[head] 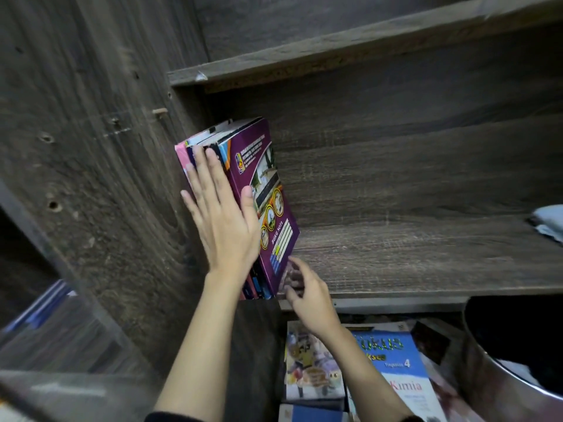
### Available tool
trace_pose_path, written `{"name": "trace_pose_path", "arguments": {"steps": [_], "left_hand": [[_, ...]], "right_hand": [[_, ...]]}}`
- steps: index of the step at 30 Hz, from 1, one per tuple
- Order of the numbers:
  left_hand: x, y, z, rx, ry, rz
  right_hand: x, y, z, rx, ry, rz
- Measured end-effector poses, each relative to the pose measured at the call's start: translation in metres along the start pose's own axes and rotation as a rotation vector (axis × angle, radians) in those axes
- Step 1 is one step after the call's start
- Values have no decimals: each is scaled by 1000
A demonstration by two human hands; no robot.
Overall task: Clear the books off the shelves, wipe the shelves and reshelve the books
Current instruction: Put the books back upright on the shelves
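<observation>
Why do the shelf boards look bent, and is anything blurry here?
Head view: the wide-angle lens bows the shelf board and side panel; lighting is dim and even, no glare; the purple notebook reads sharp, while the right hand and the lower-left corner are smeared with blur.

Shelf board (426, 254): dark grey-brown wood-grain finish, matt, with a coarse, finely cross-hatched texture.
Upper shelf (335, 53): same matt wood grain, with a small pale chip on the front edge near its left end.
Side panel (106, 147): matching matt wood grain, pocked with drilled holes; one pale bare-wood dowel peg (160, 111) sticks out.
Purple notebook (262, 166): paper, glossy printed cover.
Blue textbook (396, 360) and illustrated book (313, 370): paper, glossy printed covers.
Dark bin (502, 376): smooth, shiny wall; whether metal or plastic cannot be told.
Pale bundle (548, 220): soft and crumpled, possibly cloth.
</observation>
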State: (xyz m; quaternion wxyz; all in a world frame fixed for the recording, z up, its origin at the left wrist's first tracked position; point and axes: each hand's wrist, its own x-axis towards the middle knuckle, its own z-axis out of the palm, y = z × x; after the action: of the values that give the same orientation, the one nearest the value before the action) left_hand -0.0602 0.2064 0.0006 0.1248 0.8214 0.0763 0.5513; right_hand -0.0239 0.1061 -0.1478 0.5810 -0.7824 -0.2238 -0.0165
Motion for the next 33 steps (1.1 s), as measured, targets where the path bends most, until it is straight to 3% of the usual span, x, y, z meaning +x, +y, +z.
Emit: {"name": "trace_pose_path", "arguments": {"steps": [4, 9, 16, 20, 24, 28, 33], "left_hand": [[-28, 16, 6, -125, 201, -51], [-82, 28, 27, -363, 79, -141], [-176, 30, 57, -334, -401, -171], [-216, 21, 74, -138, -831, -299], [-244, 18, 106, -74, -1135, -520], [-275, 16, 138, -78, -1330, -772], [-314, -7, 175, 6, -1481, -921]], "right_hand": [[-10, 7, -15, -92, 108, -32], [-26, 20, -44, -289, 94, 58], [-54, 74, -100, -610, -140, 283], [-71, 111, -130, -597, -109, 450], [-85, 147, -142, -572, -63, 604], [-95, 194, -144, -587, -202, 783], [-98, 256, -133, -512, -220, 935]]}}
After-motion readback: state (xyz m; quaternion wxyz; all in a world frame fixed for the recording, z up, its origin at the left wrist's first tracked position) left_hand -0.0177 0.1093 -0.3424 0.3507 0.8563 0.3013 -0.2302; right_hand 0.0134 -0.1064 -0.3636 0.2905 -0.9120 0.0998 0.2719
